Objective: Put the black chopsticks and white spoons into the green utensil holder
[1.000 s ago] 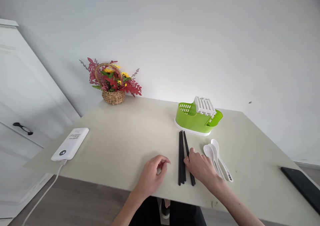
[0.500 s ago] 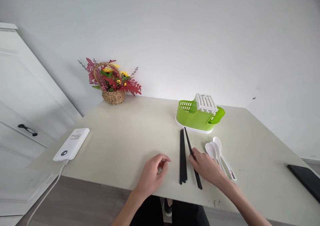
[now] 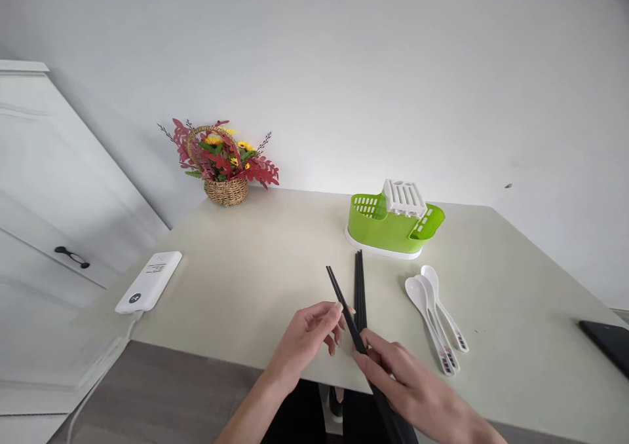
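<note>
My right hand (image 3: 400,375) is closed round a pair of black chopsticks (image 3: 348,317), lifted off the table and slanting up to the left. Near their thin end, my left hand (image 3: 309,336) has its thumb on one side of them and a fingertip showing on the other; its remaining fingers are loosely curled. Behind the held pair, several more black chopsticks (image 3: 360,287) lie side by side on the table. White spoons (image 3: 431,313) rest right of my right hand. Beyond them stands a green utensil holder (image 3: 383,231) with a white slotted top.
A wicker basket of flowers (image 3: 226,192) stands at the back left of the table (image 3: 255,254). On the left edge sits a white power bank (image 3: 150,281) with a cable. A black phone (image 3: 607,342) lies at the right edge. A white cabinet (image 3: 54,188) adjoins the left side.
My right hand has raised the chopsticks from the table and drawn them nearer and left. My left hand has come to their thin end. The spoons are now uncovered.
</note>
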Action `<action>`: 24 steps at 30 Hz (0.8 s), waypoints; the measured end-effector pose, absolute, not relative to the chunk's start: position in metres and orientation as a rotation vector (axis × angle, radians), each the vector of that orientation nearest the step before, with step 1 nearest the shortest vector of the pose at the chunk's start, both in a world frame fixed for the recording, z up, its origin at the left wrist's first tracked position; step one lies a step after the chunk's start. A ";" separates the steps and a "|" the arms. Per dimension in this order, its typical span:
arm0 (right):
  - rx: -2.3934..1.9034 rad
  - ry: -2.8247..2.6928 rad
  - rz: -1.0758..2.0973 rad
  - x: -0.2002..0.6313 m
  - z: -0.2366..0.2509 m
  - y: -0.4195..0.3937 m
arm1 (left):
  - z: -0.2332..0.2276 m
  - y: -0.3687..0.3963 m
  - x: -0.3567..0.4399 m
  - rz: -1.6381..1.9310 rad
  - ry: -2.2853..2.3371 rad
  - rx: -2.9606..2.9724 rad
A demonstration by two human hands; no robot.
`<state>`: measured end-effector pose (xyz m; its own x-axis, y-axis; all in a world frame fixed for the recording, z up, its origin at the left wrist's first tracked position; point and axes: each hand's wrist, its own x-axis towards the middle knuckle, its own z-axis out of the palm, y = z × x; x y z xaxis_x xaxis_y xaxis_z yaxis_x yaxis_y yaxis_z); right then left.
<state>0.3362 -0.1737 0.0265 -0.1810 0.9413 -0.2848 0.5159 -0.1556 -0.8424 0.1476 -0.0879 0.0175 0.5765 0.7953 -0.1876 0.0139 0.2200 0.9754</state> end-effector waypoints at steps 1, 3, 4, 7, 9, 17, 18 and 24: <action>-1.647 -1.692 1.312 0.337 0.027 -0.175 | 0.019 -0.090 0.149 0.628 0.851 1.235; -1.638 -1.717 1.352 0.338 0.029 -0.176 | 0.021 -0.092 0.151 0.625 0.917 1.220; -1.630 -1.727 1.377 0.340 0.030 -0.177 | 0.021 -0.093 0.152 0.625 0.937 1.211; -1.592 -1.752 1.448 0.344 0.032 -0.178 | 0.020 -0.095 0.154 0.604 0.966 1.176; -1.581 -1.755 1.473 0.348 0.034 -0.179 | 0.021 -0.097 0.157 0.592 0.977 1.151; -1.612 -1.647 1.547 0.365 0.038 -0.188 | 0.027 -0.104 0.177 0.556 0.970 1.131; -1.625 -1.630 1.548 0.368 0.038 -0.190 | 0.027 -0.104 0.180 0.545 0.958 1.134; -1.653 -1.608 1.477 0.384 0.039 -0.199 | 0.031 -0.103 0.195 0.553 0.966 1.178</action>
<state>0.3836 -0.1989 0.0391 -0.2207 0.8918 -0.3950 0.4691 -0.2580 -0.8446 0.1955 -0.1028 0.0310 0.5045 0.7957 -0.3353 0.1142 0.3234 0.9393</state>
